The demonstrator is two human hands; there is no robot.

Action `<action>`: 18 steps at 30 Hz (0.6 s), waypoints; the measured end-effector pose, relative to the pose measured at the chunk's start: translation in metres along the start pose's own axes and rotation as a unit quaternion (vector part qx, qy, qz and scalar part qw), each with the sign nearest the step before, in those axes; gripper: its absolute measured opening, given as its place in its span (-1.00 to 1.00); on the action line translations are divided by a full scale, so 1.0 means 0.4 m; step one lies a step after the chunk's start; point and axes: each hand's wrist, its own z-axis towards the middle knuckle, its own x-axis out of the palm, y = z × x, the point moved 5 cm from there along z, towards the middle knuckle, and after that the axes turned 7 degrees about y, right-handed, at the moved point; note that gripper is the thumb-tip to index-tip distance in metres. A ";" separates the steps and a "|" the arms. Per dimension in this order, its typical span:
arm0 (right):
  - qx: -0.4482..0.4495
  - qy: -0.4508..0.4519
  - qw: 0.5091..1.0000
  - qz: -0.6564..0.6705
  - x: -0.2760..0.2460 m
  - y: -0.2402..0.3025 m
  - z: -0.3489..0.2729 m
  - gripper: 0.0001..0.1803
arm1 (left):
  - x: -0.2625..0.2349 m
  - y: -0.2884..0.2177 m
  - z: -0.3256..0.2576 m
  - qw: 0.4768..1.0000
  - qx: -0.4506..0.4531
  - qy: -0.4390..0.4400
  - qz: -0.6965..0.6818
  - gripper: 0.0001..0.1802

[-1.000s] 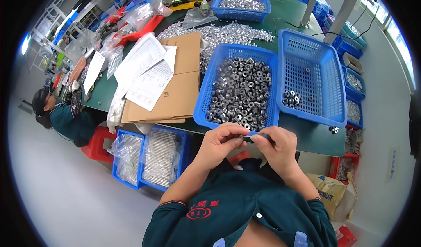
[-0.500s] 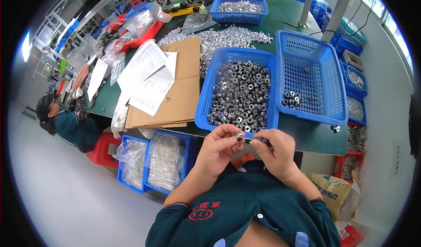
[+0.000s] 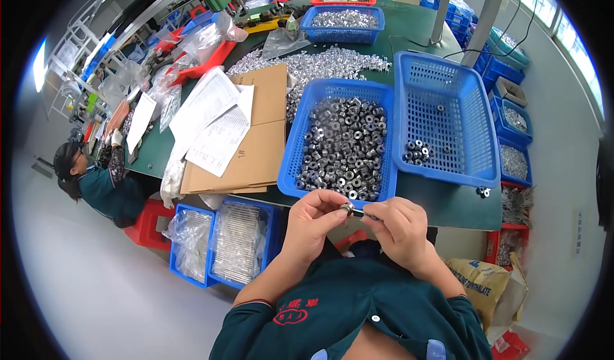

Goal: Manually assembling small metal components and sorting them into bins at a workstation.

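Between the thumb and fingers of my left hand (image 3: 312,224) is a small round metal bushing (image 3: 347,208). My right hand (image 3: 404,230) is closed around a thin tool (image 3: 359,211), whose slim shaft points left and meets the bushing. Its handle is mostly hidden by the fingers, so the exact kind of tool is unclear. Both hands are above the table's near edge, just in front of a blue basket (image 3: 289,162) heaped with similar dark and silvery bushings. To its right, a second blue basket (image 3: 470,85) has a small group of bushings at its lower left and a couple of loose ones.
A few bushings (image 3: 483,192) lie beside the right basket. Left of the full basket are cardboard (image 3: 265,149) and printed sheets (image 3: 217,139). Small shiny parts (image 3: 320,64) are spread behind. Blue crates (image 3: 240,238) stand below the table; a co-worker (image 3: 96,181) sits at far left.
The fingers of my right hand have curled further round the tool, and both hands sit slightly lower. The bushing stays in my left fingertips. The whole view has shifted a little.
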 end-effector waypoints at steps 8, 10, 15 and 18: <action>0.047 -0.033 0.998 -0.013 -0.071 -0.037 -0.035 -0.80 | 0.073 -0.027 0.078 0.993 -0.058 0.072 0.072 -0.76; 0.140 -0.113 0.984 -0.018 -0.109 -0.064 -0.085 -0.80 | 0.122 -0.052 0.136 0.986 -0.008 0.106 0.125 -0.75; 0.285 -0.179 0.934 0.118 -0.138 -0.103 -0.178 -0.86 | 0.257 -0.037 0.373 0.825 0.156 0.250 0.483 -0.81; 0.285 -0.151 0.937 0.134 -0.111 -0.081 -0.198 -0.87 | 0.286 0.058 0.474 0.620 0.094 0.334 0.704 -0.80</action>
